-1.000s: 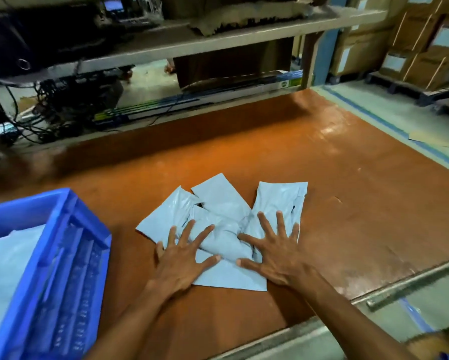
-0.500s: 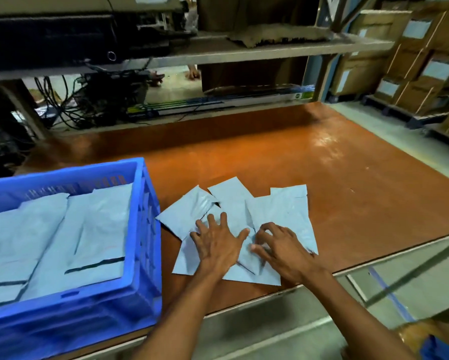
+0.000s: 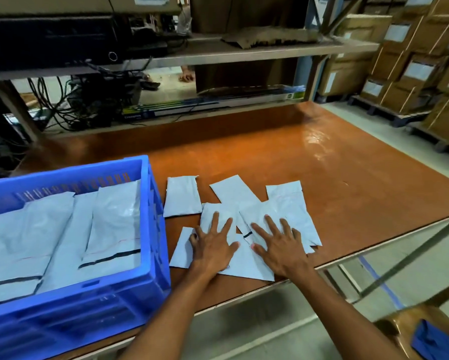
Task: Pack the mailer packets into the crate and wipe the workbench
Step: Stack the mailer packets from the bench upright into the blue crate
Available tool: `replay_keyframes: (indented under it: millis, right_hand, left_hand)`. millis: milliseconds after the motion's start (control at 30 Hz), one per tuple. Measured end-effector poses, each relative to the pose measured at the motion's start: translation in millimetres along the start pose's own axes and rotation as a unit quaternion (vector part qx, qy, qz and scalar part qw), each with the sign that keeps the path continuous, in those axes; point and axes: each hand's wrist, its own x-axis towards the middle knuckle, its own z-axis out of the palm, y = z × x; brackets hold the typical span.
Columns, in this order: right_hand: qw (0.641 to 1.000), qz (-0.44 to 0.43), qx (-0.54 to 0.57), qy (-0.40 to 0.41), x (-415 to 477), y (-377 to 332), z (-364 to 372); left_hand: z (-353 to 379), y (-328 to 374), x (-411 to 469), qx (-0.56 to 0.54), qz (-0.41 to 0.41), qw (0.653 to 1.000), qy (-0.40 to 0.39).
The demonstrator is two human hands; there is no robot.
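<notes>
**Flat palms on the loose pile**

Pressing down on the scattered pale grey plastic mailer packets [image 3: 291, 203] with the left hand [image 3: 214, 246], fingers spread straight, palm flat, nothing clenched. Doing the same with the right hand [image 3: 280, 245] just beside it, released and flat on overlapping packets near the front edge of the glossy orange-brown workbench [image 3: 322, 165]. Lying apart from the heap, close to the crate wall: one single grey packet [image 3: 182, 196]. Sitting at the left on the bench: a blue slotted plastic crate [image 3: 156, 229], already holding several larger grey mailer packets [image 3: 109, 224] laid flat, black seal strips showing. Beyond, far right: stacked brown cardboard boxes [image 3: 410, 74].
</notes>
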Motion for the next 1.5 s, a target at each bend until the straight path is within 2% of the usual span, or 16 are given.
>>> replay_keyframes:
  millis: [167, 367, 467, 567, 667, 767, 867, 967, 1033, 1100, 1200, 1267, 1300, 1333, 1433, 1500]
  right_hand:
    - [1.0, -0.006, -0.012, -0.006, 2.5, 8.6, -2.0]
    - [1.0, -0.002, -0.026, -0.007, 1.0, -3.8, -9.3]
    - [1.0, 0.012, -0.016, 0.011, -2.3, -10.4, -14.9]
    - [0.987, 0.036, 0.104, 0.118, 0.3, -18.5, -28.6]
    - [0.941, 0.014, 0.236, 0.242, 2.5, -35.7, -53.4]
    - [0.906, -0.052, 0.24, 0.344, -3.0, -73.9, -92.9]
    - [0.866, -0.127, 0.234, 0.423, -16.5, -139.2, -141.9]
    - [0.838, -0.222, 0.201, 0.456, -29.6, -215.7, -169.5]
    - [0.853, -0.263, 0.16, 0.42, -30.2, -263.2, -173.6]
    - [0.897, -0.261, 0.095, 0.344, -25.0, -304.8, -170.2]
    - [0.965, -0.216, 0.011, 0.146, -15.8, -345.4, -153.8]
    - [0.982, -0.19, -0.02, -0.011, -8.3, -354.7, -142.6]
    - [0.98, -0.188, -0.034, -0.054, -3.8, -354.6, -140.0]
    - [0.978, -0.196, -0.045, -0.063, 0.4, -352.4, -139.8]
    - [0.97, -0.23, -0.081, -0.015, 13.0, -341.9, -141.9]
    - [0.97, -0.222, -0.082, -0.059, 12.9, -336.8, -135.4]
  left_hand:
    - [16.0, 1.6, -5.5, 0.051, 0.016, 0.996, 0.07]
    - [16.1, 1.6, 1.5, 0.061, 0.035, 0.996, 0.048]
    - [-6.7, 5.5, -6.8, 0.054, 0.054, 0.995, 0.071]
    - [-66.0, 22.6, -34.1, 0.006, 0.06, 0.988, 0.142]
    - [-129.1, 19.3, -59.4, -0.036, 0.082, 0.968, 0.235]
    - [-185.3, -6.6, -94.2, -0.059, 0.08, 0.942, 0.321]
    - [-227.4, -58.3, -129.1, -0.043, 0.044, 0.909, 0.412]
    - [-244.4, -129.5, -148.5, 0.009, -0.035, 0.902, 0.43]
    - [-239.4, -173.3, -152.5, 0.028, -0.108, 0.914, 0.389]
    - [-225.4, -210.5, -148.5, 0.038, -0.16, 0.931, 0.324]
    - [-202.8, -246.0, -139.3, 0.031, -0.18, 0.966, 0.184]
    - [-190.3, -254.5, -135.7, 0.046, -0.191, 0.976, 0.091]
    - [-187.1, -255.7, -135.6, 0.06, -0.194, 0.977, 0.059]
    - [-186.6, -256.5, -136.1, 0.071, -0.189, 0.978, 0.044]
    - [-193.0, -258.6, -136.1, 0.096, -0.157, 0.983, 0.028]
    - [-195.4, -265.4, -134.3, 0.091, -0.131, 0.987, -0.002]
